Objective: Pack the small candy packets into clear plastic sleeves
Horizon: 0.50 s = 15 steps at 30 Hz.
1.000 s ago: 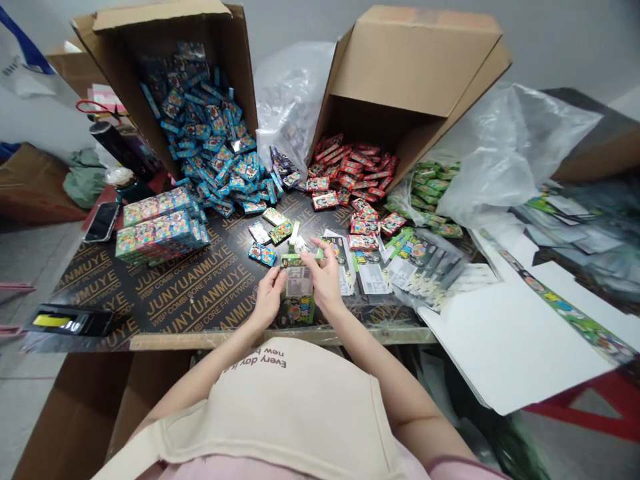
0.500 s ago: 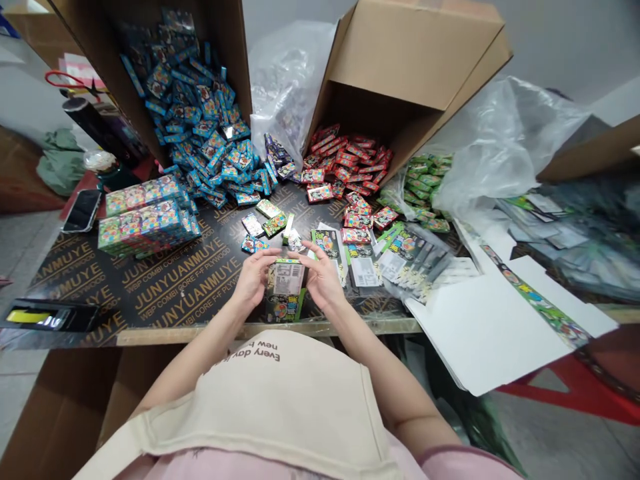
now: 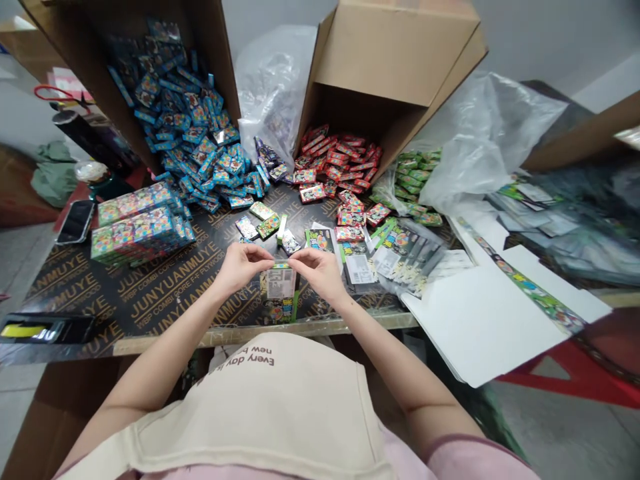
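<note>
A flat printed packet in black and green, with a pale panel and barcode, is upright at the table's front edge. My left hand pinches its top left corner between thumb and fingers. Its top right corner is pinched by my right hand. Along the top, between my fingertips, runs a narrow colourful strip; whether it is a small box inside the packet I cannot tell. Just beyond my hands lie several small loose boxes, among them a green box and a white-and-black box.
More printed packets fan out to my right beside white card sheets. Blue boxes spill from a carton at the back left, red boxes from another carton. Stacked boxes and a phone are at left.
Both hands have closed into pinches at the packet's top corners, where the fingers were reaching over its top edge before. The view has shifted slightly.
</note>
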{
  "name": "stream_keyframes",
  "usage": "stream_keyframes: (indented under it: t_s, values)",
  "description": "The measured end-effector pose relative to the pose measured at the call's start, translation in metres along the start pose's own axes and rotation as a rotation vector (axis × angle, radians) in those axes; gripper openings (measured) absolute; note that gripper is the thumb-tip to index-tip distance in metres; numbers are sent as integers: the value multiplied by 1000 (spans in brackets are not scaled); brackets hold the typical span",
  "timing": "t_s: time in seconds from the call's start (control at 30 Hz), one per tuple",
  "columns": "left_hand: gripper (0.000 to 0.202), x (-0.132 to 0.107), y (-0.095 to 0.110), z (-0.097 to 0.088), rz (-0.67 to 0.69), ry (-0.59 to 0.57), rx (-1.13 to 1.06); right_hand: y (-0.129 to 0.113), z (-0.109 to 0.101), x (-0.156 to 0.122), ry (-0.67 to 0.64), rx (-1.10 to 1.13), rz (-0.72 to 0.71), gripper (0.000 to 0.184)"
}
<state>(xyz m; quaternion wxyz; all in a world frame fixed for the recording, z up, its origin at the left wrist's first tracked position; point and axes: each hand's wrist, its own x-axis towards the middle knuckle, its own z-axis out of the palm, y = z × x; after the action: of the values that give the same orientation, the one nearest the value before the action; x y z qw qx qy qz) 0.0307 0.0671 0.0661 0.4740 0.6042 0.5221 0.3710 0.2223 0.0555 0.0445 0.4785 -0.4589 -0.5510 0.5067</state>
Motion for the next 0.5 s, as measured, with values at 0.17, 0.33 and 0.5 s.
stream_keyframes:
  t_s: [0.17, 0.33, 0.5]
  values:
    - [15, -15, 11, -1, 297, -45, 242, -3, -9, -6, -99, -97, -69, 15]
    - [16, -37, 14, 0, 529, -34, 389, 6, -11, -36, -115, -235, -385, 14]
    - [18, -50, 3, 8, 651, -49, 529, 4, -12, -49, -127, -221, -377, 18]
